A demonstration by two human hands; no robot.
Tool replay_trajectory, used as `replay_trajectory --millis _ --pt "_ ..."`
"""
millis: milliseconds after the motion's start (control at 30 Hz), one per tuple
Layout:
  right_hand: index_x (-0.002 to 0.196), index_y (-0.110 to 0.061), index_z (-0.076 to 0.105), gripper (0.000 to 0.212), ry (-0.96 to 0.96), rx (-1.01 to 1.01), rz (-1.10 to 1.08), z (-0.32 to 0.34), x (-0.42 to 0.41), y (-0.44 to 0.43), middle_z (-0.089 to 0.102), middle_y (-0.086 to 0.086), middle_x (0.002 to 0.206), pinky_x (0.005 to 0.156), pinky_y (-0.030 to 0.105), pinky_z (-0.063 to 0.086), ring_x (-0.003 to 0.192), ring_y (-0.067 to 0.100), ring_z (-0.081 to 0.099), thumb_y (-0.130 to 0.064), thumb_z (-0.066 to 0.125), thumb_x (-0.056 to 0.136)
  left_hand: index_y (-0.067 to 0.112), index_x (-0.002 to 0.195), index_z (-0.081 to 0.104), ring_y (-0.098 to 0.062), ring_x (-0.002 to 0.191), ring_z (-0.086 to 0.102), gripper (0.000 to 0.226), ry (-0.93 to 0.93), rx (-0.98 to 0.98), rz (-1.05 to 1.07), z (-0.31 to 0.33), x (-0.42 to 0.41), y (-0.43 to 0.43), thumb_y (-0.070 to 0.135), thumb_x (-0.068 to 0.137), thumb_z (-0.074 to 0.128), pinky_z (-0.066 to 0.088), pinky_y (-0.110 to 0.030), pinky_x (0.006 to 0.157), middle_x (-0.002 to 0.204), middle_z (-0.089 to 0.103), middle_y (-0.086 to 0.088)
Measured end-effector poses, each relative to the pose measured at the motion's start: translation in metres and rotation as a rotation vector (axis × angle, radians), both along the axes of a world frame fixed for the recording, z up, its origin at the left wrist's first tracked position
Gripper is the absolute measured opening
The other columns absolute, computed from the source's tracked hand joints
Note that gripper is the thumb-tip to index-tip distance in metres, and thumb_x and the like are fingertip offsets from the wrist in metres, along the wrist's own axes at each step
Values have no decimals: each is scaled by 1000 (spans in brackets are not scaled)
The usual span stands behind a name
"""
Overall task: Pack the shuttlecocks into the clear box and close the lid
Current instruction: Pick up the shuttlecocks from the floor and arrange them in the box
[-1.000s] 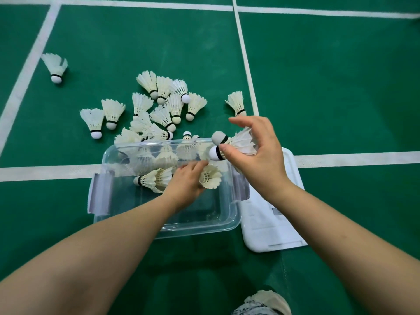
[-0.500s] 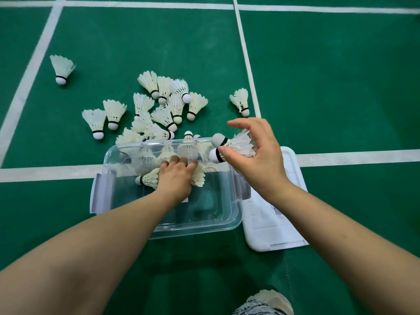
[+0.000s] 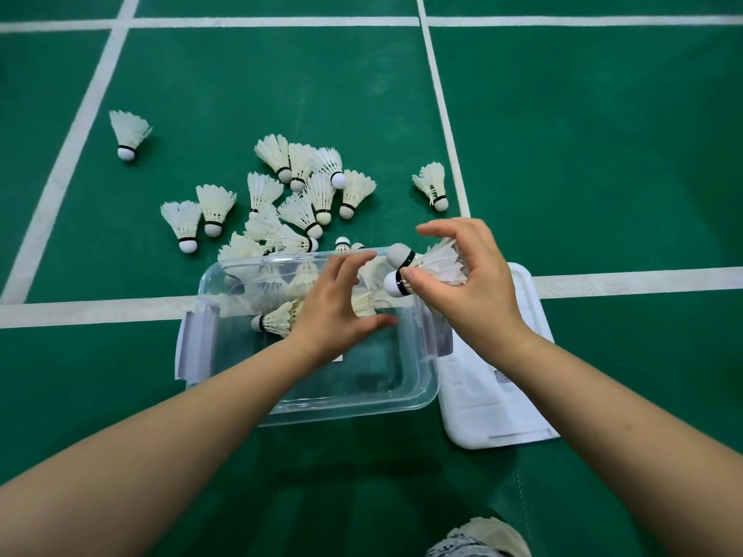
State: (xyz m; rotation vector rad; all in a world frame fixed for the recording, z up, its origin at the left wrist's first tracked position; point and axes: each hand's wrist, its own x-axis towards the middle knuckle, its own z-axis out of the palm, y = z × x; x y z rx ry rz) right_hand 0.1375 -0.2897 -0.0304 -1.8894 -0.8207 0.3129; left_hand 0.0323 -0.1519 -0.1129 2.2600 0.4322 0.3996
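On the head camera I have the right hand (image 3: 462,287) hovering over the far right corner of the clear rectangular plastic box (image 3: 309,406). Its thumb and fingers are pinched round a pair of white feathered shuttlecocks (image 3: 438,264), whose black-banded cork tips point left over the rim. The left hand (image 3: 335,315) is spread and holds nothing, its fingers loose over the middle of the box, just above the few white shuttlecocks lying inside (image 3: 277,318) near the far wall. Most of the packing is not yet done, I judge: the loose heap of white shuttlecocks (image 3: 305,195) lies on the green court floor (image 3: 603,154) just beyond the box. One stray shuttlecock (image 3: 128,134) sits well off to the far left and another lone shuttlecock (image 3: 434,186) to the right, by a white line. The flat white plastic lid (image 3: 502,416) lies on the floor just beside the box's right side. I see these risks: the pair is held by the feathers, so one could slip and fall outside the rim or onto the lid, while squeezing harder could crush the feathers. The left hand sits in the drop path and may block it. Shuttlecocks dropped at odd angles may pile above the rim and stop the lid seating, and the grey side latch flap (image 3: 197,339) could get trapped beneath it.
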Motion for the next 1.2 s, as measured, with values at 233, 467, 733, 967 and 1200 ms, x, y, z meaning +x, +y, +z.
replay_trajectory --millis 233,467,733,967,1200 --pt "91 -47 49 41 31 4 73 5 -5 3 50 -14 99 76 0 33 89 -14 47 -21 69 66 17 131 31 -22 117 43 72 -186 291 -218 29 22 5 44 71 62 39 -33 99 130 44 -10" --pt "95 -39 51 38 40 17 103 7 -6 11 52 -14 98 81 2 35 90 -3 51 -24 71 66 21 106 48 -19 92 54 36 -221 383 -197 15 17 11 39 77 61 43 -38 73 93 70 -7" --pt "94 -42 50 34 37 48 -59 8 3 13 49 -20 94 78 1 33 86 -12 48 -26 68 69 18 103 49 -19 92 48 39 -25 261 -28 8 1 18 43 74 58 33 -30 75 95 66 -6" --pt "99 -31 54 33 61 55 -141 5 3 12 48 -20 92 78 3 34 86 -10 47 -26 67 70 14 103 37 -23 79 54 40 156 -231 191 4 2 -7 17 80 69 33 -25 56 98 64 -7" --pt "97 -35 52 32 61 53 -134 3 4 7 48 -20 92 77 1 33 85 -12 47 -26 67 70 15 122 46 -17 88 53 50 212 -340 169 1 21 -17 13 79 70 32 -21 64 98 57 4"
